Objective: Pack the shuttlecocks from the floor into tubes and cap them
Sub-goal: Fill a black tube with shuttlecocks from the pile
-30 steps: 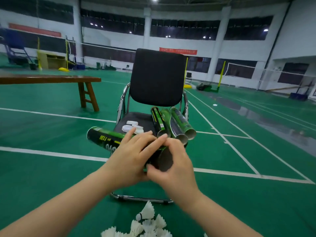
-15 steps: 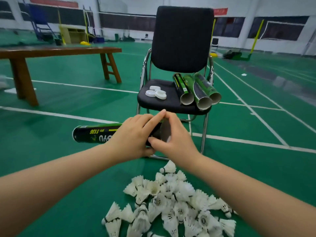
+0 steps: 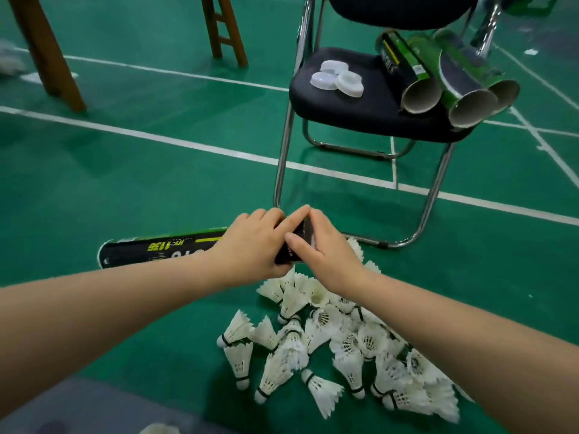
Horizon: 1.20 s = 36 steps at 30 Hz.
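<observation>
While the left hand (image 3: 250,245) was wrapped round the tube (image 3: 163,250) near its mouth and the right hand (image 3: 326,255) pinched that end's rim, the tube ran level out toward 9 o'clock, just above the floor (image 3: 156,183). It looked light, stiff yet crushable, so an easy grip round the barrel would suit. The shuttlecocks (image 3: 344,339), heaped on the floor at 5 o'clock of the hands, looked weightless and fragile, best lifted by their bases, not the feathers.

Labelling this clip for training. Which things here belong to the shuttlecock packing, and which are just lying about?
Job: held tube, in left hand and right hand; shuttlecocks on floor; three open tubes and caps on chair.
Lying about: bench; court lines.
</observation>
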Each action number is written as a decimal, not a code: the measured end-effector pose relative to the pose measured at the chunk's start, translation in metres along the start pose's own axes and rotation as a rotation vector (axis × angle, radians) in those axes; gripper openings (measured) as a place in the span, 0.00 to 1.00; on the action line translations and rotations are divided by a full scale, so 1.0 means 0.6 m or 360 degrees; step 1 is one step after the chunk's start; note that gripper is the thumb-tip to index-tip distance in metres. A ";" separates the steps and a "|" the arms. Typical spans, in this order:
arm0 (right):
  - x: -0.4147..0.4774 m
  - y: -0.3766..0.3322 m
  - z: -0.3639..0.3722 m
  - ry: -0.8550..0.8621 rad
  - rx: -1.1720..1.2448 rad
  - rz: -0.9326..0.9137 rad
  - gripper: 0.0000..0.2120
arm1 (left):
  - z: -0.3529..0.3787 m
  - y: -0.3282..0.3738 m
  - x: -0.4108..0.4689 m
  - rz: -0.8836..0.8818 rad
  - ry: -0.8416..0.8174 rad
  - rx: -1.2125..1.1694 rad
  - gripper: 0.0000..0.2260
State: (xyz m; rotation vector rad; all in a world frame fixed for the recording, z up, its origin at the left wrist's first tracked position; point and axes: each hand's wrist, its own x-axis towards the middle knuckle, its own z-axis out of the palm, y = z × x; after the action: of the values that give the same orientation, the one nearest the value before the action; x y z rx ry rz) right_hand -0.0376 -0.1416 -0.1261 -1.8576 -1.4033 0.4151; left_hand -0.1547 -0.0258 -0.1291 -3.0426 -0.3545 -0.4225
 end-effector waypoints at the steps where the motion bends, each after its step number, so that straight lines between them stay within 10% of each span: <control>1: 0.005 0.009 0.008 -0.0024 -0.0007 -0.0001 0.19 | 0.011 -0.004 -0.002 -0.0020 -0.0040 0.0007 0.41; 5: 0.013 0.040 0.030 -0.0064 0.0087 0.0060 0.17 | 0.040 -0.011 -0.009 -0.0046 -0.0098 0.0052 0.40; 11: 0.063 0.078 0.038 0.0667 0.0543 0.0768 0.10 | 0.074 -0.030 -0.005 -0.0029 -0.0182 0.0187 0.41; 20: -0.030 0.187 0.119 -0.1154 -0.1058 0.0590 0.19 | 0.097 -0.026 -0.016 -0.0108 -0.0374 0.0152 0.40; 25: -0.039 0.203 0.169 -0.1391 -0.1206 0.0736 0.21 | 0.107 -0.021 -0.016 -0.0122 -0.0381 0.0148 0.40; 36: 0.020 0.155 0.062 0.0431 0.0228 0.0852 0.07 | 0.104 -0.041 -0.031 -0.0283 -0.0452 0.0119 0.42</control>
State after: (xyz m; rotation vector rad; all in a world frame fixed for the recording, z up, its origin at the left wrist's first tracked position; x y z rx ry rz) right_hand 0.0053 -0.1270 -0.2165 -2.0647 -0.6698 0.4876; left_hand -0.1615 -0.0010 -0.1936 -3.0084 -0.6418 0.0200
